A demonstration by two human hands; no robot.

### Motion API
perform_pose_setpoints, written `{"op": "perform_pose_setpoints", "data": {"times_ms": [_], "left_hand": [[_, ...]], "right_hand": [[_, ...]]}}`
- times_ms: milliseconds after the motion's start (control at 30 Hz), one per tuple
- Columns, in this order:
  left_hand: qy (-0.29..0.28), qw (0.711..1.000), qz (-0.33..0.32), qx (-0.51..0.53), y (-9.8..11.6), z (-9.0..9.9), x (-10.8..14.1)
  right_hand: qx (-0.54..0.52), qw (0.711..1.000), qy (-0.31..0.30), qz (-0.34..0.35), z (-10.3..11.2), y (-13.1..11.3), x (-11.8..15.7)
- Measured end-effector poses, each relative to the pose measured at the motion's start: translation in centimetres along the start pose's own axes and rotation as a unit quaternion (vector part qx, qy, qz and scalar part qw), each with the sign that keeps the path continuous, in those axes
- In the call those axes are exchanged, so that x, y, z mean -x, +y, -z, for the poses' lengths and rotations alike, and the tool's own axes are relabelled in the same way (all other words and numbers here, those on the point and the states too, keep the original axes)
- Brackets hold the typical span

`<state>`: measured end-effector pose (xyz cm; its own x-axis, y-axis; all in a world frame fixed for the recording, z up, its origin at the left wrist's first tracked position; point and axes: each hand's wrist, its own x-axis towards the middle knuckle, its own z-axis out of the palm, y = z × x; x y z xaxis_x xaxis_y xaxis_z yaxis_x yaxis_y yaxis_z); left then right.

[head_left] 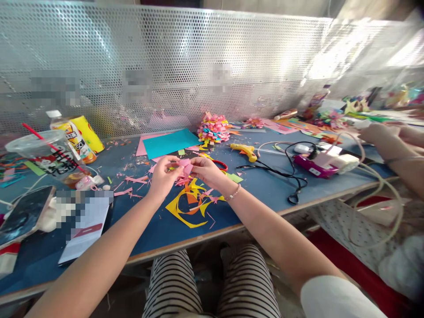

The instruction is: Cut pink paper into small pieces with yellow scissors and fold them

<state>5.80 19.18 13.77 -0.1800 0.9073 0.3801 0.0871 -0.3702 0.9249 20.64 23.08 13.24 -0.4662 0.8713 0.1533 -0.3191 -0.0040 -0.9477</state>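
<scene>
A small piece of smooth pink paper (186, 167) is held just above the desk (265, 185), near its front edge, between a person's two bare hands. The fingers of the left hand (162, 176) pinch one side of it; those of the right hand (209, 174) pinch the other, with almost no gap between thumb and fingertips. A thin bracelet (233, 192) circles the right wrist.

Below the hands lie curved, pointed yellow paper offcuts (177, 211), mixed with orange scraps and thin pink slivers. Just behind, a flat rectangular turquoise sheet (170, 143) overlaps a pink one. Beside it stands a rounded, bristly cluster of folded paper (213, 128) in pink, yellow and blue.

To the right are a yellow glue gun (244, 151), looping black cable (293, 179) and a glossy purple power strip (314, 166). To the left, a clear plastic cup (36, 148) with a red straw leans near a bottle (79, 143). A perforated, shiny metal panel (179, 57) rises behind the desk.
</scene>
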Motion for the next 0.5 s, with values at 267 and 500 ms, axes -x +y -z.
{"op": "perform_pose_setpoints", "data": {"times_ms": [267, 500], "left_hand": [[-0.034, 0.98, -0.143, -0.138, 0.8, -0.1, 0.8], [-0.014, 0.959, -0.205, -0.197, -0.3, 0.0, 0.2]], "right_hand": [[-0.011, 1.0, -0.007, 0.008, -0.3, -0.1, 0.1], [0.024, 0.999, -0.015, 0.024, -0.3, 0.3, -0.1]]}}
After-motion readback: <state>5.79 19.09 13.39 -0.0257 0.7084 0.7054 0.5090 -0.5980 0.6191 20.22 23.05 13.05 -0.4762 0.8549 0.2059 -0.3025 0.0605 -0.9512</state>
